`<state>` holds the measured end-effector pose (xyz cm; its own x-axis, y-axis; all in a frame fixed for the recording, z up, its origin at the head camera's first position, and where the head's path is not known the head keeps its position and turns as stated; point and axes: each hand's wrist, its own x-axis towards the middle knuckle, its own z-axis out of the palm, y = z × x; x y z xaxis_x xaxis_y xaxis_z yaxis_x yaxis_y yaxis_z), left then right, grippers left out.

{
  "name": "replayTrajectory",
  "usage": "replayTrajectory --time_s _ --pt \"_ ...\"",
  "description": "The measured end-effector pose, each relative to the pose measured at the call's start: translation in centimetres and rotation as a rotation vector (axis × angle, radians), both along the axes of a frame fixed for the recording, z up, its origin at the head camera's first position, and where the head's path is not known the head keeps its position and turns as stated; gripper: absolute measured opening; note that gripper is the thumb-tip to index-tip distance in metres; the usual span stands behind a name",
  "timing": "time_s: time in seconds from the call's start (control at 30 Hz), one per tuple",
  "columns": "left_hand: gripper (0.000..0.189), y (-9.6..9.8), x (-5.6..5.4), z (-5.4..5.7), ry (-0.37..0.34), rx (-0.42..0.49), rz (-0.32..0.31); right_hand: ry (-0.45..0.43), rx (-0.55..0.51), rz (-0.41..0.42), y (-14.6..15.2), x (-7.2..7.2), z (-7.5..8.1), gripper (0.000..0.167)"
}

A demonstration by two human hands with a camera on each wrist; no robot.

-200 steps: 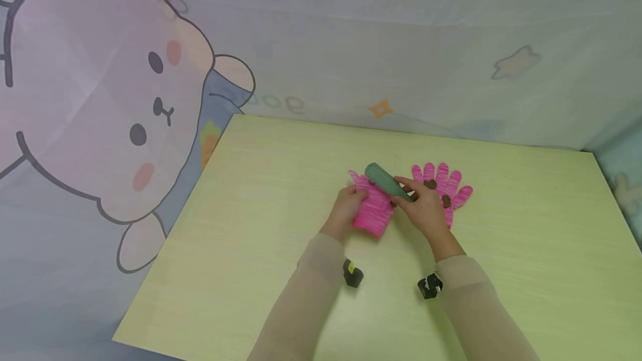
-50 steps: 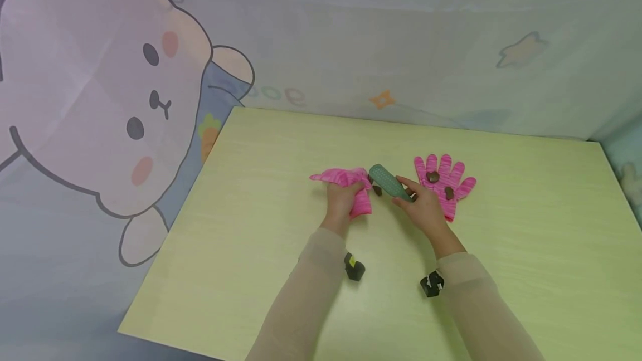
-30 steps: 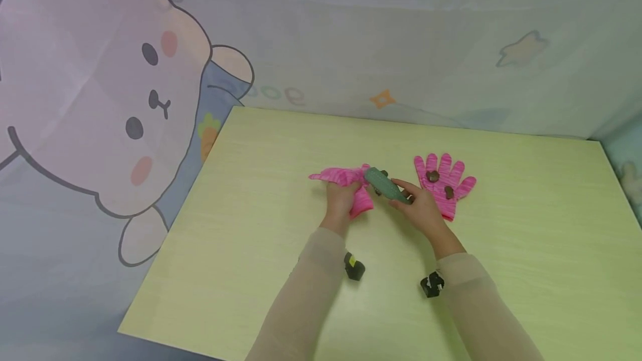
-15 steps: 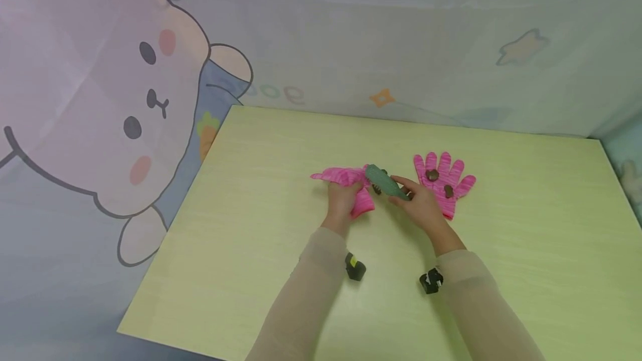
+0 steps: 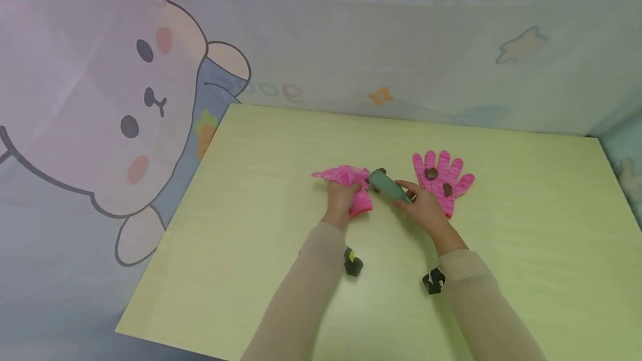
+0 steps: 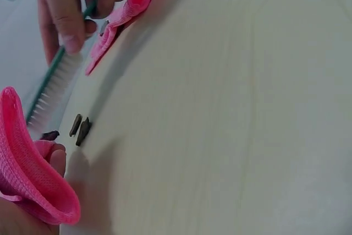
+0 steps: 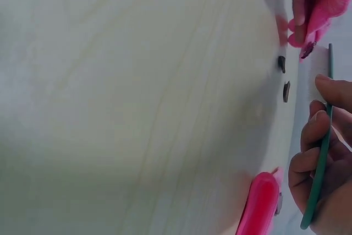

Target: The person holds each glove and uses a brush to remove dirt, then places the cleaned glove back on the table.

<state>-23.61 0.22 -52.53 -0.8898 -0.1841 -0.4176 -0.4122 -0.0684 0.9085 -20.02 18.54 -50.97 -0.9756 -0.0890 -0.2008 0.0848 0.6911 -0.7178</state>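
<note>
Left hand (image 5: 341,199): fingers closed on a pink glove (image 5: 361,204), bunched and lifted above the table (image 5: 241,238); cuff gaping toward the wrist camera; a dark clump (image 6: 50,135) showing at its far edge, beside the brush tip; the gather presumably keeps the knit firm and that edge turned outward

Right hand (image 5: 425,208): thumb and curled fingers gripping a green brush (image 5: 386,184) by its handle; white bristles (image 6: 55,89) facing down toward the table, head pointed at the held glove; a grip low on the handle probably chosen to leave the bristles free; whether they touch the clump, cannot tell

Loose pieces, two, dark brown: one (image 6: 76,125) and another (image 6: 83,131) lying just beside each other on the table, near the brush head, apart from the held glove

Second pink glove (image 5: 439,181): flat on the table beyond the right hand, fingers spread away from the person; bearing two brown clumps, one below the fingers (image 5: 431,173), one nearer the thumb (image 5: 448,189); laid out flat, it seems, so that both stay exposed and within reach
</note>
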Motion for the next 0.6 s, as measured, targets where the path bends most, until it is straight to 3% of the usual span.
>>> replayTrajectory --time_s 0.13,0.6 --pt "0.051 0.1 0.1 -0.1 0.016 -0.062 -0.016 0.017 -0.003 -0.005 -0.4 -0.3 0.3 0.053" --pt "0.048 0.1 0.1 0.8 0.071 -0.118 -0.018 0.020 0.052 0.014 -0.3 -0.2 0.0 0.053"
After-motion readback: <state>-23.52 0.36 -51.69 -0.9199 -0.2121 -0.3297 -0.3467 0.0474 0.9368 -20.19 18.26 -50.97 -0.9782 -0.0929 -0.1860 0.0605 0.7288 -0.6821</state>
